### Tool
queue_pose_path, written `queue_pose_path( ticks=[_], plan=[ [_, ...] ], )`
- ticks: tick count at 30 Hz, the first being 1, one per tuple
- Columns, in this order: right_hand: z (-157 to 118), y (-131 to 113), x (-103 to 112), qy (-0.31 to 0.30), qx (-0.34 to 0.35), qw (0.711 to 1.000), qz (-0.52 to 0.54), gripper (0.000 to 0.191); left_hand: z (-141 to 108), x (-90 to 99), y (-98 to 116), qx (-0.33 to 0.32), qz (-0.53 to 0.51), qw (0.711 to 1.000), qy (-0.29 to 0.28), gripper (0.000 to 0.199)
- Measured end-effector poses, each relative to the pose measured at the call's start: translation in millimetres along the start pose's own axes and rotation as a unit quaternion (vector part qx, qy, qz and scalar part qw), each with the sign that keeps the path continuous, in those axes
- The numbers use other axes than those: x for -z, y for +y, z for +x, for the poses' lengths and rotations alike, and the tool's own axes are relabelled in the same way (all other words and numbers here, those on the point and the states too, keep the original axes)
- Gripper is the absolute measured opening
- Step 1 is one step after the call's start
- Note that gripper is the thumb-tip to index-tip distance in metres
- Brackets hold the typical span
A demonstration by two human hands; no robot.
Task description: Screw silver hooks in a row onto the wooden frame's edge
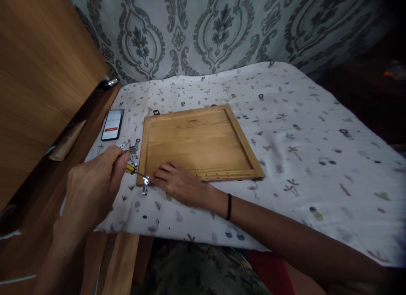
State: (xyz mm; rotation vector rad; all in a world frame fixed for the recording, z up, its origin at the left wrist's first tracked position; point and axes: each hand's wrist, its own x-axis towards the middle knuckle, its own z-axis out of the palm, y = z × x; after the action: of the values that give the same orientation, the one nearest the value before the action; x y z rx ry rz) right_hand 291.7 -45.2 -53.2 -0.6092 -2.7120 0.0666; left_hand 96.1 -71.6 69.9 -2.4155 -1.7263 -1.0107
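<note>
My left hand (95, 185) is closed around a screwdriver (130, 169) with a yellow and black handle. Its shaft points right, and the tip meets a shiny metal hinge (146, 183) at the near left corner of a framed wooden panel (190, 142). The panel lies flat, its recessed face up. My right hand (174, 180) rests over the panel's near edge, fingers stretched toward the hinge and fingertips right beside it. The thumb is mostly hidden. Part of the hinge sticks out past the panel's edge onto the cloth.
Small loose metal parts (133, 149) lie left of the panel. A phone (112, 125) with a lit screen is farther left. A printed white cloth (292, 159) covers the surface. Wooden furniture (41, 75) stands close on the left, and a patterned curtain (203, 32) hangs behind.
</note>
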Motion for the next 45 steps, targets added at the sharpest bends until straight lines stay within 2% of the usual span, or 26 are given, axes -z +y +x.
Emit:
queue_pose_path(
  ticks=[2, 5, 7, 14, 18, 25, 32, 36, 45],
  plan=[
    [0, 0, 0, 0.001, 0.002, 1.0, 0.001, 0.024, 1, 4.7, 2, 0.023, 0.077, 0.995, -0.054, 0.033],
    [0, 1, -1, 0.003, 0.005, 1.0, 0.0, 0.024, 2, 11.1, 4, 0.069, 0.185, 0.971, -0.137, 0.027],
    [0, 1, -2, 0.006, 0.005, 1.0, -0.001, 0.024, 2, 12.1, 5, 0.093, 0.218, 0.959, -0.155, 0.029],
    [0, 1, -3, 0.007, 0.004, 1.0, -0.001, 0.022, 0, 2.7, 7, 0.117, 0.242, 0.953, -0.14, 0.036],
    [1, 1, -2, 0.002, 0.004, 1.0, 0.003, 0.022, 2, 3.8, 11, 0.094, 0.249, 0.951, -0.158, 0.033],
    [1, 1, 0, -0.008, 0.0, 1.0, 0.007, 0.024, 1, 7.8, 8, 0.025, 0.208, 0.964, -0.163, 0.029],
    [0, 1, -1, 0.002, 0.002, 1.0, 0.008, 0.022, -5, 3.6, 5, 0.063, 0.249, 0.96, -0.116, 0.034],
    [0, 1, -2, 0.006, 0.004, 1.0, 0.012, 0.024, -5, 2.6, 6, 0.069, 0.234, 0.962, -0.124, 0.033],
    [0, 1, -2, 0.001, 0.001, 1.0, 0.013, 0.023, -2, 6.3, 8, 0.02, 0.229, 0.962, -0.144, 0.03]
  ],
)
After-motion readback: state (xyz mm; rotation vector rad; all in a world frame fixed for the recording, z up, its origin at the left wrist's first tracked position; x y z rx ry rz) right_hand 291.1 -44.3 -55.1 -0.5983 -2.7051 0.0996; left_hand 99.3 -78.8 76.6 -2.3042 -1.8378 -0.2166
